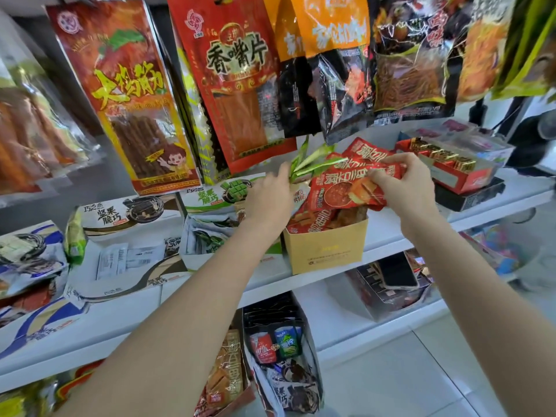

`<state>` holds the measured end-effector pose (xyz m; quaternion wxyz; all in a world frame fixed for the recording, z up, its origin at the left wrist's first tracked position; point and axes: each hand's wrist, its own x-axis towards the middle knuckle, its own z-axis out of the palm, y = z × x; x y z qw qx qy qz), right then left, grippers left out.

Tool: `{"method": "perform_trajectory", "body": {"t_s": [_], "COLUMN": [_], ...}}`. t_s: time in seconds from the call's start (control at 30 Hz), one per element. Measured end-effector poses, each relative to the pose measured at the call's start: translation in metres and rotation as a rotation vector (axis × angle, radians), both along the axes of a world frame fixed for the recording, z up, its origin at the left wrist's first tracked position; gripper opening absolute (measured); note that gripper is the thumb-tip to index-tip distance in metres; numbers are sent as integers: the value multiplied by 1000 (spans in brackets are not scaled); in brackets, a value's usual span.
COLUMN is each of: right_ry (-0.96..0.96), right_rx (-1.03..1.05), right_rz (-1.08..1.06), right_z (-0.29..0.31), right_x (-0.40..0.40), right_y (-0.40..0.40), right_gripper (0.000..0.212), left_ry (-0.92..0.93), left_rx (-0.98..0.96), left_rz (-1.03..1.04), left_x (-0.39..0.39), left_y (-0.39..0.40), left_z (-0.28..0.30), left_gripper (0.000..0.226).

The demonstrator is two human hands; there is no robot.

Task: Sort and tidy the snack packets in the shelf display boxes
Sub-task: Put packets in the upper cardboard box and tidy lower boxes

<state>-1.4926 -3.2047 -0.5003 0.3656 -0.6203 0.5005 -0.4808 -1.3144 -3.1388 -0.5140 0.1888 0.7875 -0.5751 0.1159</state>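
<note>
Above the yellow box (326, 251), red packets (355, 188) are gripped by the right hand (406, 185).
Green packets (313, 162) are pinched by the left hand (270, 195); light, slippery film is best held at the seams.

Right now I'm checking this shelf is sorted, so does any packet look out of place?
Yes. The left hand pinches green foil packets at the yellow cardboard box, which otherwise holds red snack packets like those the right hand grips. The green ones look mis-sorted.

Packets (316, 218) stand in a box (326, 251) on the shelf (391, 233), below hanging bags (240, 85)
</note>
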Motion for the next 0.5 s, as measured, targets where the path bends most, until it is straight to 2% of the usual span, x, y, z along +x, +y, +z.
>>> {"method": "perform_trajectory", "body": {"t_s": [0.13,0.23,0.37,0.5], "right_ry": [165,259,184,113], "right_rx": [-127,-268,-448,-551], "right_rz": [-61,-126,-196,-212], "right_z": [1,6,6,3], "right_x": [-23,-33,-42,-43], "right_y": [20,35,61,80], "right_gripper": [23,25,27,29], "left_ry": [-170,-138,8,-71], "left_rx": [158,359,509,495], "left_rz": [30,14,-94,-163], "left_x": [-5,-12,-4,-10], "left_y": [8,15,24,33], "left_z": [-6,-3,11,11], "left_gripper": [49,61,67,60]}}
